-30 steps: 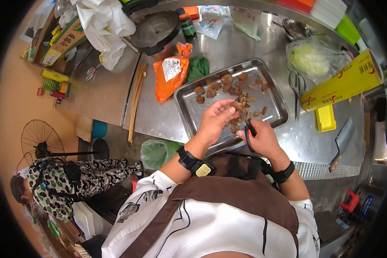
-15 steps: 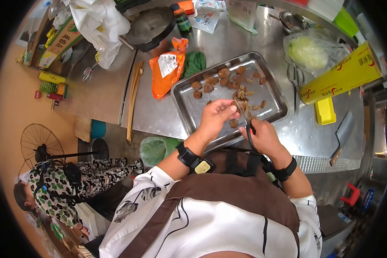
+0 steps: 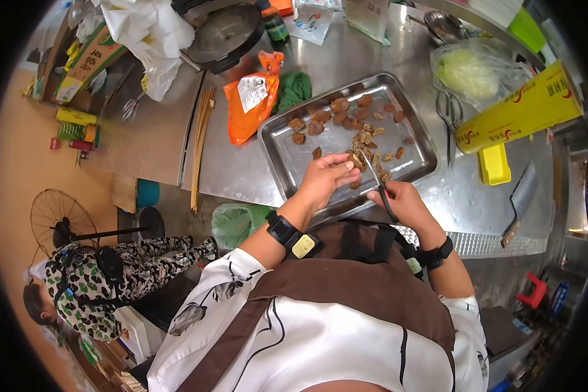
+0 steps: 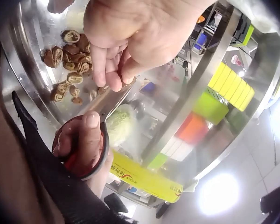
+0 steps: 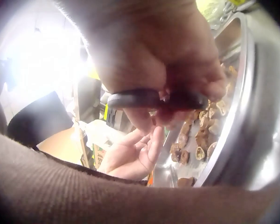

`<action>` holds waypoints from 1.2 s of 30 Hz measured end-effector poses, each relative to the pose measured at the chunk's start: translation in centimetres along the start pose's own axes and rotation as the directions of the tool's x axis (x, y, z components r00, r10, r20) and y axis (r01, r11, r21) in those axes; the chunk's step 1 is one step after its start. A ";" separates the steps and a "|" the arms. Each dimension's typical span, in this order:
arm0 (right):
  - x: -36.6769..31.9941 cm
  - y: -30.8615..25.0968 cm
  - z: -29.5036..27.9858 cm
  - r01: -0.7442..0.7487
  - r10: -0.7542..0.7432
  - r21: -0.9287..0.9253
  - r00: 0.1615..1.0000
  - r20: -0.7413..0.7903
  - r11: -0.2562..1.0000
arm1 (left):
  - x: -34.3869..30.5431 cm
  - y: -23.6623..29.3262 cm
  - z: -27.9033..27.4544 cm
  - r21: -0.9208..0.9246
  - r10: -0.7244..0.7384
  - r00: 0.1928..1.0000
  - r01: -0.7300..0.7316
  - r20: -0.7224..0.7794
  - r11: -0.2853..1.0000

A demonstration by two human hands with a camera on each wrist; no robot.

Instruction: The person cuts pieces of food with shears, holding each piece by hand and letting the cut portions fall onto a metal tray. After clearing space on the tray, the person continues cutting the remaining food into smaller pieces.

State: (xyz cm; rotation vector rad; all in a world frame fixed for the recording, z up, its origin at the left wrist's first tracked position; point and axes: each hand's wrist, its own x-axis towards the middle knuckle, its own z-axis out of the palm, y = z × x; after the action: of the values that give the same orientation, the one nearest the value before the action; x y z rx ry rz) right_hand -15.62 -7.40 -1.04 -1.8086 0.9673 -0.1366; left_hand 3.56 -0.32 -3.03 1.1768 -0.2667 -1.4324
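the yellow box (image 3: 519,110) reads "保鲜膜"; the white label's (image 3: 253,93) print is too small.

Head view, clock-face: tray (image 3: 294,157) at 1 o'clock, smooth glossy metal; countertop (image 3: 232,170), metal w/ soft sheen. Brown pieces (image 3: 315,127) in tray look rough, wrinkled. Scissors (image 3: 387,201): 2 metal blades, smooth blk plastic-look handles. Cleaver (image 3: 521,196) at 3: metal blade, wood handle. Skewers (image 3: 201,153) at 10: wood, matt. Orange bag (image 3: 244,119) at 11: glossy plastic. Apron (image 3: 356,291) at 5: matt cloth.

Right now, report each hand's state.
Left hand: pinching a small, brown, dried piece.
Right hand: closed on black-handled metal scissors.
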 end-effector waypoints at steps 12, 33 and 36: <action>-0.3 -2.1 0.3 -0.009 0.012 -0.125 1.000 0.023 0.992 | -0.1 0.3 0.5 -0.049 0.035 0.999 -0.035 0.015 0.998; 0.2 -0.4 2.0 0.101 -0.107 -0.100 0.993 -0.055 0.990 | 0.9 -0.9 -0.1 -0.125 -0.011 1.000 0.010 -0.008 0.992; 0.3 -0.4 1.8 0.040 -0.041 -0.098 0.999 -0.004 0.994 | 1.0 -1.2 -0.4 -0.143 -0.049 0.998 0.044 -0.031 0.989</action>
State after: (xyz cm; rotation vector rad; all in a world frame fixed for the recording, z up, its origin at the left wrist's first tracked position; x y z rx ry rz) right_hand -14.31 -6.20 -1.63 -1.9195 0.9566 -0.1217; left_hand 3.36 -0.68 -4.64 1.0965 -0.1111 -1.4460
